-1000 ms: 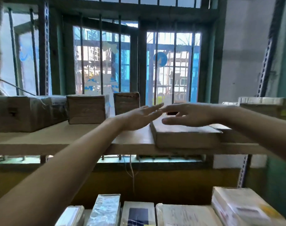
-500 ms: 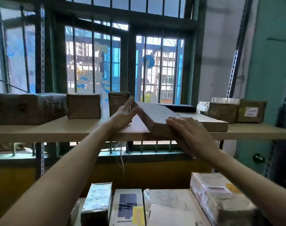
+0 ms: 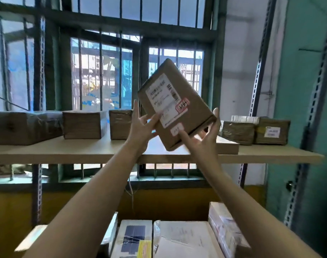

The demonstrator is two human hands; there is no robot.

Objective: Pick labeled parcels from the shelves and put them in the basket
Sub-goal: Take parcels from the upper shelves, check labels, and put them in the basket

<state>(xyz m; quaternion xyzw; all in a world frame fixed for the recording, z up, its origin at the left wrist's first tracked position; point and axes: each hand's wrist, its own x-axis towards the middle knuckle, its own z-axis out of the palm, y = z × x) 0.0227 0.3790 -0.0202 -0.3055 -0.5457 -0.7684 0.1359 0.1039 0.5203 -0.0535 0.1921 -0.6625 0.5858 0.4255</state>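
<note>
Tilting the cardboard parcel (image 3: 179, 108) off the shelf (image 3: 65, 151) now, left hand (image 3: 142, 127) and right hand (image 3: 205, 138) gripping it, label (image 3: 163, 97) showing.

The print on the white label (image 3: 161, 97) of the parcel (image 3: 196, 108) is too smeared to read. The right hand (image 3: 205, 140) hides most of a flat box (image 3: 228, 147) on the shelf (image 3: 65, 151); the bottom edge crops the lower packages (image 3: 179, 237).

Matt cardboard parcel (image 3: 177, 107), white paper label (image 3: 163, 97)
</note>
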